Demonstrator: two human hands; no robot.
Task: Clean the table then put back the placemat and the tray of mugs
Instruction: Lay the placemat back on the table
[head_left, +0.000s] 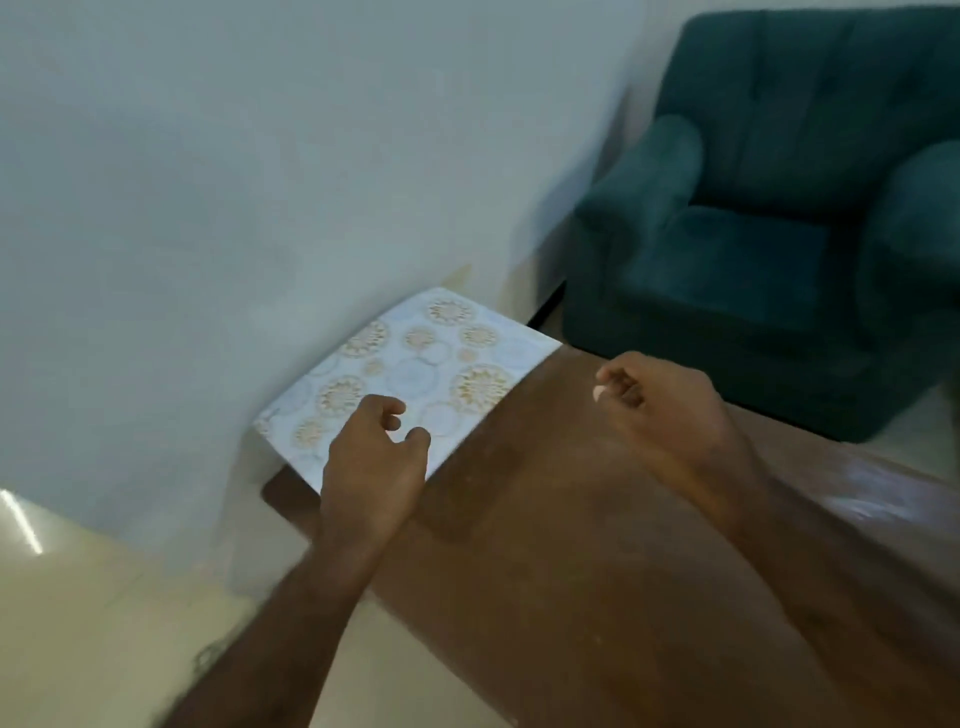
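A pale placemat (415, 358) with gold and blue round patterns lies on the far end of the dark brown wooden table (545, 519), up against the wall. My left hand (371, 462) hovers over the mat's near edge, fingers curled and apart, holding nothing that I can see. My right hand (660, 405) is above the table's right side, fingers curled loosely inward, with nothing visible in it. The view is blurred by motion. No tray or mugs are in view.
A dark green armchair (779, 218) stands just beyond the table at the right. A pale wall (260, 156) runs along the table's far left side. Cream floor tiles (78, 623) lie to the left of the table.
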